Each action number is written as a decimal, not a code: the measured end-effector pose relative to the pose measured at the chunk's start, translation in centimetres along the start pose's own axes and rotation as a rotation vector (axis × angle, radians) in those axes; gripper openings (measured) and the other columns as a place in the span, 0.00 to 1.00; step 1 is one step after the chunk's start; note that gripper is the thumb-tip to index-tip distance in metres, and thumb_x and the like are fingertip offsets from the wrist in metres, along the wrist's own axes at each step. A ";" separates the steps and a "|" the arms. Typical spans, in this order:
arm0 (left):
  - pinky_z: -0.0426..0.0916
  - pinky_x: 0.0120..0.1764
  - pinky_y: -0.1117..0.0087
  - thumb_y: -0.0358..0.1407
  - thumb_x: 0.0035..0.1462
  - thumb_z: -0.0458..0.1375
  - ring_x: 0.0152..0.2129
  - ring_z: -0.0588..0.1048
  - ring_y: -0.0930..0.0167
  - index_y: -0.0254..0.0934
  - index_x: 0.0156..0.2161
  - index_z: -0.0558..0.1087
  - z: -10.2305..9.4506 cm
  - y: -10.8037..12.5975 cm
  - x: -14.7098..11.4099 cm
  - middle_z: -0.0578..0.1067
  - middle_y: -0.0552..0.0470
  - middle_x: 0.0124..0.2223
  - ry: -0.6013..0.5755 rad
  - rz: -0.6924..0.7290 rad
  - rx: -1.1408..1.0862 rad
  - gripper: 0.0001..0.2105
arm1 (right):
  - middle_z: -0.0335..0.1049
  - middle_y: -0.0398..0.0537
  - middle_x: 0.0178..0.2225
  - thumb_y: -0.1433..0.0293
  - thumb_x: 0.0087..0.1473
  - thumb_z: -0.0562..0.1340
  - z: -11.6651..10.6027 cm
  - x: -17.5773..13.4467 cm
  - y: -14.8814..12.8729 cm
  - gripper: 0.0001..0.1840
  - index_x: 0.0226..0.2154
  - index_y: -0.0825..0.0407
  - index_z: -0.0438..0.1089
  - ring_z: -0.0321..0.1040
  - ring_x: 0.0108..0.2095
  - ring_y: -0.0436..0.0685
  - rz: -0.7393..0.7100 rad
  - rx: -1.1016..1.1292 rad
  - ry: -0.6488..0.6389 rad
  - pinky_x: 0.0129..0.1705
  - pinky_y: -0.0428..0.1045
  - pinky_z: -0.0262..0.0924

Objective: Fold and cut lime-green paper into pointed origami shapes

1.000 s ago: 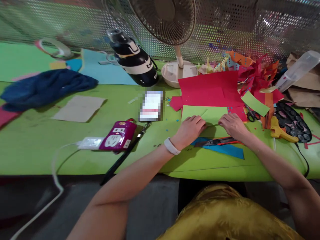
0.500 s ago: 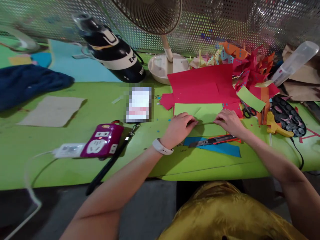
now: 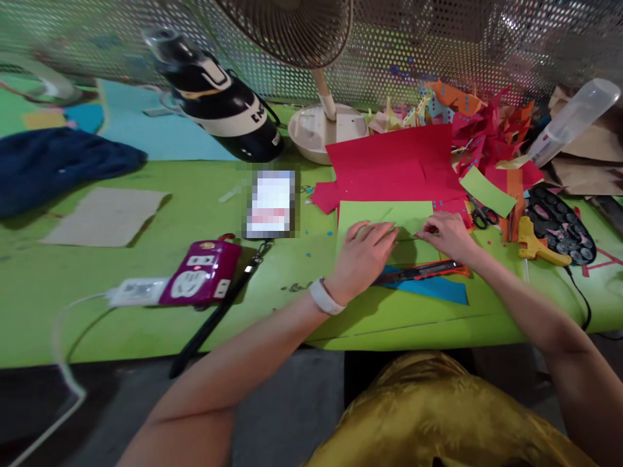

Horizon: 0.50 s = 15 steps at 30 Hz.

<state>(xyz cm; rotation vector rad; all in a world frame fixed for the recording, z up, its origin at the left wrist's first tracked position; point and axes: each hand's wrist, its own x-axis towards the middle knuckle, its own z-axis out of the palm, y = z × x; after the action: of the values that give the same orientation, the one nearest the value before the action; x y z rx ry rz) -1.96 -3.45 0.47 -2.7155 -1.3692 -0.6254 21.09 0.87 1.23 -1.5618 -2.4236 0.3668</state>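
Left hand point(image 3: 363, 254) flattened, fingers now extended, hiding part of green paper point(image 3: 409, 216); right hand point(image 3: 448, 235) curled, grip unclear

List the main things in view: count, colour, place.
Sheet: 1, green, centre right
Papers: several, red, behind sheet
Strip: 1, blue, front right
Cutter: 1, black-orange, across strip
Scissors: 1, dark, right
Glue gun: 1, yellow, right
Scraps: many, multicoloured, back right
Bottle: 1, black-white, back left
Fan: 1, whitish, back
Phone: 1, white-screened, centre
Socket block: 1, purple, left
Cloth: 1, navy, left
Table: 1, green, beneath
Left hand: 1, bare, over sheet
Right hand: 1, bare, sheet's right
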 end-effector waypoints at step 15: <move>0.44 0.67 0.49 0.60 0.64 0.39 0.68 0.51 0.57 0.27 0.69 0.50 1.5 1.1 -0.4 0.52 0.33 0.70 -0.255 0.035 -0.111 0.41 | 0.74 0.48 0.31 0.61 0.61 0.59 0.0 -0.2 0.1 0.14 0.28 0.51 0.72 0.69 0.36 0.59 -0.018 0.002 0.049 0.39 0.53 0.50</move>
<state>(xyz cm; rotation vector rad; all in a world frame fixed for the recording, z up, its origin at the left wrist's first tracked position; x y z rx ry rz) -0.77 -4.13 -0.93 -2.9872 -1.3686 -0.3736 21.30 0.76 1.21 -1.5288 -2.3977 0.3231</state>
